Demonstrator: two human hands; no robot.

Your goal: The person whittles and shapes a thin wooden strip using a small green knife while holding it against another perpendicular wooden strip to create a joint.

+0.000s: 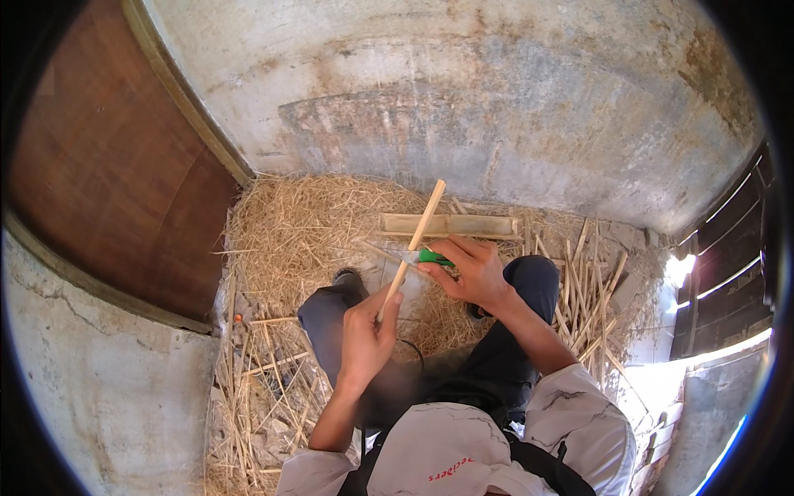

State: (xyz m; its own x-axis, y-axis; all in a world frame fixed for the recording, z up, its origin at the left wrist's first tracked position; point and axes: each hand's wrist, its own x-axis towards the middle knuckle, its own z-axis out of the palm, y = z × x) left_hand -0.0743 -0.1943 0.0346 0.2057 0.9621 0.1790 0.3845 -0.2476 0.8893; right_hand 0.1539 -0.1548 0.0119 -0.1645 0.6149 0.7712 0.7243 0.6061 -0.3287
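Observation:
My left hand (pixel 366 337) is closed around the lower end of a straight, pale bamboo strip (pixel 428 215), which slants up and away to the right. My right hand (pixel 473 271) grips a small tool with a green and black handle (pixel 436 258). Its pale front end meets the strip about midway along; I cannot make out the blade or tip. Both hands are above the gap between my bent knees. Beyond them, a split bamboo piece (pixel 451 225) lies crosswise on the straw.
Loose straw (pixel 289 223) covers much of the floor. Long, thin sticks (pixel 591 289) are heaped at the right, with more sticks (pixel 256 413) at the left. A stained wall (pixel 496 107) rises ahead, a brown door panel (pixel 116 157) stands left, and dark slats (pixel 728 256) are far right.

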